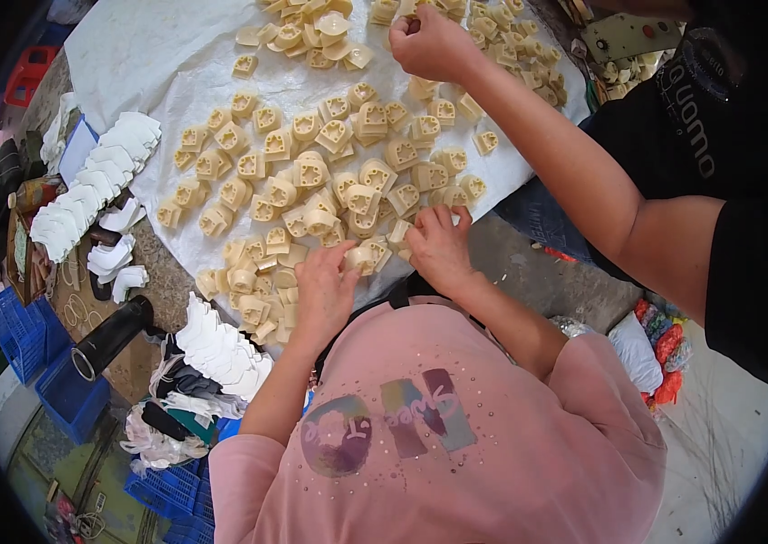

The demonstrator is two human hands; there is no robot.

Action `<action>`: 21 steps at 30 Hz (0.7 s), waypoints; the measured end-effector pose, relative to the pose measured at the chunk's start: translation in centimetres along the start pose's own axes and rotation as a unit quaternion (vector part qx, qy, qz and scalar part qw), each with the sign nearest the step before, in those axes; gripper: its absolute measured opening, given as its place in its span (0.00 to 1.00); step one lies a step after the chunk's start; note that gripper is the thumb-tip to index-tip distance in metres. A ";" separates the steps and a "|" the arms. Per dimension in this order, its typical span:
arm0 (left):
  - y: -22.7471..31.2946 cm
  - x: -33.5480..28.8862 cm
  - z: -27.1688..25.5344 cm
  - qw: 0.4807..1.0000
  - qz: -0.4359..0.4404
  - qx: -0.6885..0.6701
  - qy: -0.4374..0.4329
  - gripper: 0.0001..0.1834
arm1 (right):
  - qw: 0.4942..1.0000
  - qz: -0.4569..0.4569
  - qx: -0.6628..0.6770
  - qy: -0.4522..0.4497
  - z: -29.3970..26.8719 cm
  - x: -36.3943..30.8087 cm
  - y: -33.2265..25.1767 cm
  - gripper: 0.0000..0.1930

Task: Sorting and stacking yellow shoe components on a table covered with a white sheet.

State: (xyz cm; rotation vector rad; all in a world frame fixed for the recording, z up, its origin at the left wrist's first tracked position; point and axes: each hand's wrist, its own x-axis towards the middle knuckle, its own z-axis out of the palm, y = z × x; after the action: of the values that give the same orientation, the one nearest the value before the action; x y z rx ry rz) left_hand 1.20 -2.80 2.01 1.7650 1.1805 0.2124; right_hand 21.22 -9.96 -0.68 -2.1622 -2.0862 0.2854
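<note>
Many small cream plastic pieces (311, 170), arch-shaped with holes in their faces, lie heaped on a white sheet (144, 77). At the heap's near edge, my left hand (325, 283) has its thumb and fingers closed about one cream plastic piece (360, 260). A short way to the right, my right hand (441, 247) rests its bent, spread fingers at the edge of the pile, beside another cream piece (399, 234). I see no piece held in it, though its palm side is hidden.
Across the right side reaches a co-worker's arm (574, 150), the hand (434, 43) over the far pieces. White curved parts stand in stacked rows (98, 186) on the left, with a black cylinder (114, 337) nearby. Blue crates (71, 399) sit lower left; bagged items (637, 354) lie right.
</note>
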 end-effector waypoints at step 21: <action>-0.7 3.2 1.2 0.944 0.282 0.167 0.044 0.09 | 0.956 -0.053 0.257 0.130 -4.5 13.4 -0.4 0.11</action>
State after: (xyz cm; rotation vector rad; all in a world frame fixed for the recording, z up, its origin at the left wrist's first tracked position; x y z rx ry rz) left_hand 3.14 -0.93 -0.21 2.3938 0.7715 0.4516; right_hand 22.23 3.66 3.14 -1.6764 -1.7338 0.4453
